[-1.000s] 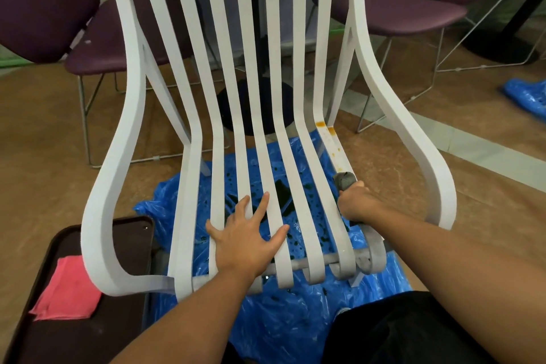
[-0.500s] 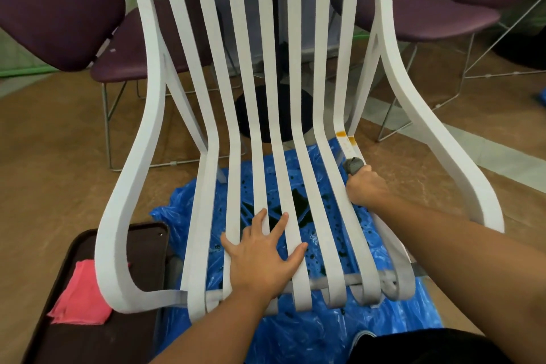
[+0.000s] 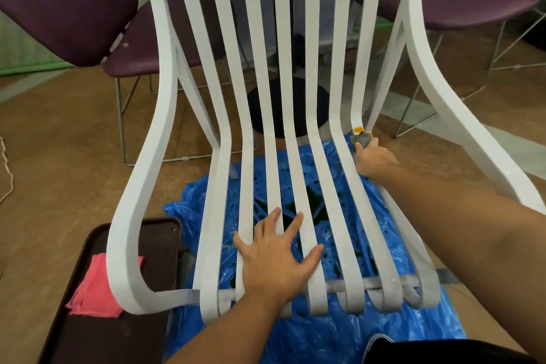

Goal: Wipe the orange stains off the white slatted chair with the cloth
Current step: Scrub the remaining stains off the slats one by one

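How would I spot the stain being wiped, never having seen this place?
Find the white slatted chair over the blue plastic sheet. Follow its rightmost slat to the bend where seat meets back. The orange stain sits there, just above the right hand clutching a grey cloth; other slats look clean.

White slatted chair (image 3: pixel 283 115) is standing in the centre, over a crumpled blue plastic sheet (image 3: pixel 339 337) spread on the floor. Left hand (image 3: pixel 277 266) is lying flat on the seat slats near the front edge; right hand (image 3: pixel 373 158) is sitting farther back on the rightmost slat w/ a small grey cloth (image 3: pixel 363 137), prob. touching the orange stain (image 3: pixel 358 129) just behind it. Dark tray (image 3: pixel 124 334) is lying front-left, w/ a folded pink cloth (image 3: pixel 94 292) in it. Purple padded chairs (image 3: pixel 65 0) & a table are standing behind.
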